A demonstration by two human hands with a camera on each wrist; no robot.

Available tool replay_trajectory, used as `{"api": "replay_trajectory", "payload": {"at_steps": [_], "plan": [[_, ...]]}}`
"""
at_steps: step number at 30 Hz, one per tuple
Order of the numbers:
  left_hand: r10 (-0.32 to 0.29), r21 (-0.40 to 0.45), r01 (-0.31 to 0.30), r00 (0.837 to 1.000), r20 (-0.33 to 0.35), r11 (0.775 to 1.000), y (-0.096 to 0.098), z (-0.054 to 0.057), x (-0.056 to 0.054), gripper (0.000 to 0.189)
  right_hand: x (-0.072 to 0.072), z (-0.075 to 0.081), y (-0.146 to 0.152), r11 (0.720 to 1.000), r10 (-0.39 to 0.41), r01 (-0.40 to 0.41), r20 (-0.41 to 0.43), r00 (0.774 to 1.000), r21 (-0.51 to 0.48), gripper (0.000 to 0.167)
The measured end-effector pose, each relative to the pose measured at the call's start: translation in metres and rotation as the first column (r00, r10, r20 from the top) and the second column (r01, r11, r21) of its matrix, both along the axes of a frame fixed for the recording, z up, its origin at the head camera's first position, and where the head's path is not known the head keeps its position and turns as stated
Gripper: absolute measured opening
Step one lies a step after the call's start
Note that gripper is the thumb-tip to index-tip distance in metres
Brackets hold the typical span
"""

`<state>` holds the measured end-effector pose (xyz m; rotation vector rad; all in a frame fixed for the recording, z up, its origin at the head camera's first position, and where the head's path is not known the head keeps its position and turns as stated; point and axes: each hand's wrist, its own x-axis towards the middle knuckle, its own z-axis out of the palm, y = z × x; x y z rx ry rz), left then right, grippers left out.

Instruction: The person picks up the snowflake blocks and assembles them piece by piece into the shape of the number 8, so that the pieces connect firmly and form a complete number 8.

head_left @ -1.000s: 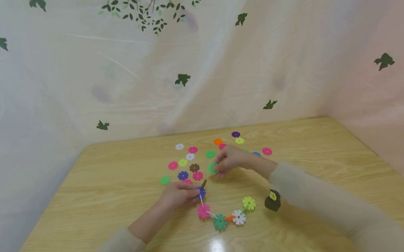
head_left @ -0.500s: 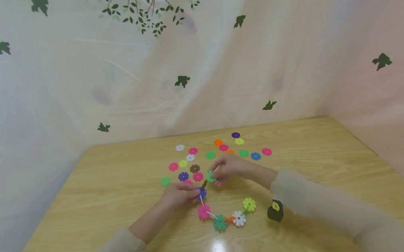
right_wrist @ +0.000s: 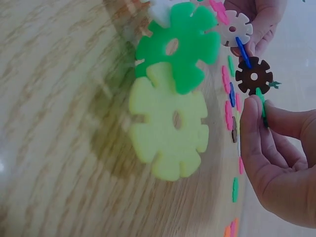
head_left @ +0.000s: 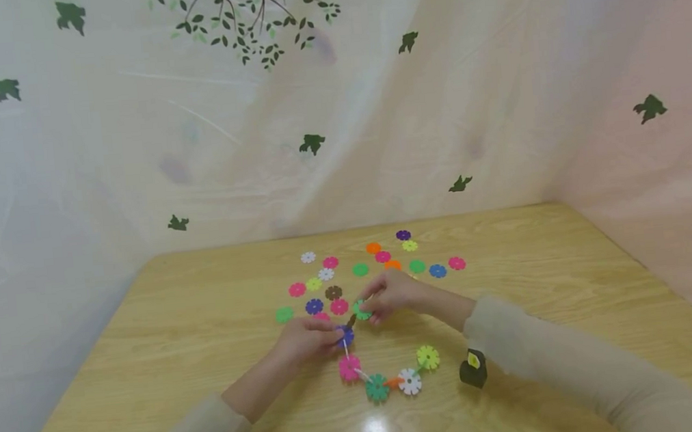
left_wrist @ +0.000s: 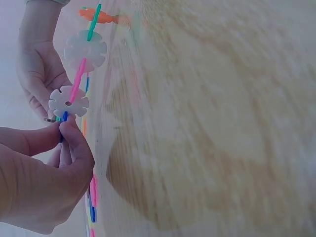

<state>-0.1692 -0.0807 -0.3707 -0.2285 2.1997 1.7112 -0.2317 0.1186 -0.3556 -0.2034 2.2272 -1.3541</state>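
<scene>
At left, loose flower-shaped discs lie on the wooden worktop, scattered beyond a blue disc and to both sides of it. The person's left hand reaches in from the left, thumb and fingers clamped on the blue disc's left side. That disc is part of 1 chain of slotted discs, which curves from it toward the viewer and round to the right, ending at a yellow disc. A brown disc joins the blue disc on its far side. Beyond the blue disc and to its right, the right hand pinches a green disc, fingers and thumb clamped on it.

The head view gives the brown disc only as a thin sliver; the right wrist view shows its whole face, with a round hole and slots, and the blue disc edge-on. There the green disc is edge-on between thumb and fingers, its end at the brown rim; I cannot tell how deeply it is slotted. The left wrist view shows the blue disc edge-on between the fingertips, and just past them a white disc face-on, which from the head is a pale strip.
</scene>
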Motion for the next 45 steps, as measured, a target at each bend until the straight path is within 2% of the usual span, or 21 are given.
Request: {"api": "replay_trajectory", "payload": {"at_steps": [7, 15, 20, 26, 29, 33, 36, 41, 45], "plan": [[-0.055, -0.106, 0.048, 0.997, -0.063, 0.993, 0.003, -0.001, -0.001, 0.026, 0.003, 0.003, 0.000, 1.000, 0.015, -0.015, -0.022, 1.000, 0.012, 0.025], [-0.028, -0.232, 0.005, 0.995, -0.095, 0.973, 0.009, 0.004, 0.004, 0.024, 0.004, 0.003, -0.004, 0.997, 0.026, -0.023, -0.040, 0.999, 0.078, 0.022], [-0.006, -0.226, -0.017, 0.995, -0.099, 0.974, 0.011, 0.006, 0.008, 0.021, 0.004, -0.002, -0.006, 0.996, 0.054, -0.050, -0.060, 0.997, 0.067, 0.023], [0.010, -0.239, -0.031, 0.996, -0.087, 0.971, 0.008, 0.008, 0.007, 0.022, 0.004, -0.007, -0.004, 0.999, 0.036, -0.035, -0.032, 0.999, 0.018, 0.024], [0.005, -0.209, -0.024, 0.996, -0.089, 0.978, 0.006, 0.006, 0.005, 0.022, 0.002, -0.008, -0.004, 1.000, 0.024, -0.024, -0.022, 0.999, 0.009, 0.025], [0.012, -0.111, -0.021, 0.997, -0.081, 0.994, 0.006, 0.000, 0.005, 0.024, 0.001, -0.010, -0.005, 1.000, -0.007, 0.007, 0.006, 1.000, 0.003, 0.025], [0.038, -0.021, -0.039, 0.998, -0.047, 0.999, 0.007, -0.003, 0.006, 0.025, -0.002, -0.011, -0.004, 1.000, -0.022, 0.022, 0.035, 0.999, 0.002, 0.026], [0.073, 0.117, -0.075, 0.997, 0.015, 0.990, 0.007, -0.004, 0.010, 0.025, -0.009, -0.012, -0.001, 0.998, -0.047, 0.051, 0.087, 0.995, -0.042, 0.026], [0.060, 0.149, -0.065, 0.998, 0.036, 0.987, 0.006, -0.006, 0.013, 0.026, -0.009, -0.014, 0.002, 0.993, -0.050, 0.064, 0.135, 0.990, -0.100, 0.027]]}}
